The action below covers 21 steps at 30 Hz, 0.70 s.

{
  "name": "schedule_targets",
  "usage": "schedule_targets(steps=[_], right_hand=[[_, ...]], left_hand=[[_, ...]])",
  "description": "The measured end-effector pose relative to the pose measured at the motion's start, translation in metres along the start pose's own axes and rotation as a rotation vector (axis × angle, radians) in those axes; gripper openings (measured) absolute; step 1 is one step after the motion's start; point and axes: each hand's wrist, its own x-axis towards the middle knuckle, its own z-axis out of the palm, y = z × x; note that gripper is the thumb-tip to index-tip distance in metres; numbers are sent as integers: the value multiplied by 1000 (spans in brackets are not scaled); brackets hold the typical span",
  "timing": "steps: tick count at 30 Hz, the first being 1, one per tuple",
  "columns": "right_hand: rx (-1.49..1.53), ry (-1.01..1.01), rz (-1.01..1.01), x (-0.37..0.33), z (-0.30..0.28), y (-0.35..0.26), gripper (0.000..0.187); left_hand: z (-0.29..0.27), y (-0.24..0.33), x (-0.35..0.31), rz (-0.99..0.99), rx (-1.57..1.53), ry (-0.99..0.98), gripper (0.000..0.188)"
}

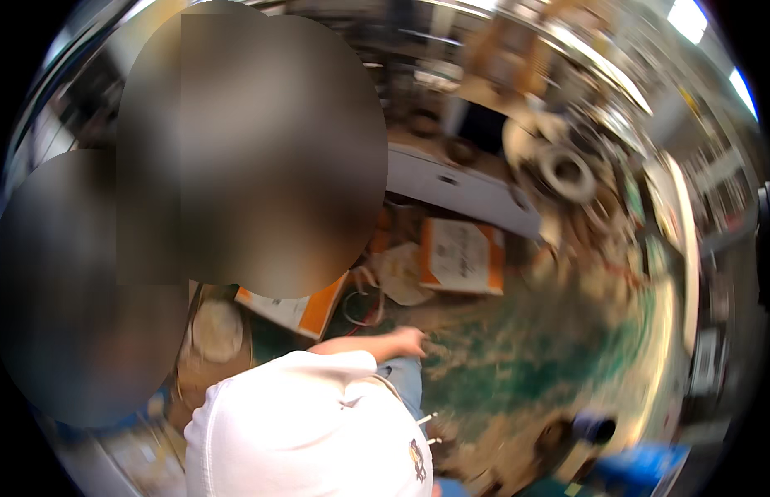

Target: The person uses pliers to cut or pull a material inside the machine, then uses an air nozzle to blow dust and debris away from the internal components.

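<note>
My left hand (410, 341) reaches out from a white sleeve past the front of my white top (302, 431), over blue jeans (406, 383). Its fingers look bunched, but motion blur hides how they lie, and nothing shows clearly in them. Behind the hand is a white and orange carton (461, 257). A second white and orange carton (298, 308) lies close to my forearm, partly covered by a blurred-out patch. Pale looped strapping (364, 305) lies between the cartons. My right hand does not show.
A long grey panel or beam (464, 189) crosses behind the cartons. Pale rings (567, 174) and clutter are piled at the right back. The worn green floor (517, 356) spreads rightward. A dark blue cylinder (596, 427) and a blue object (637, 470) are at lower right.
</note>
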Motion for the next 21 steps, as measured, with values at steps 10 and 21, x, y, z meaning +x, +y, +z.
schedule_targets(steps=[10, 21], right_hand=[[-881, -654, -394, 177, 111, -146, 41], [-722, -1008, -524, 2, 430, -217, 27]], left_hand=[[-69, -34, -238, -400, -659, 346, 36], [89, -309, -585, -1499, -1278, 1107, 43]])
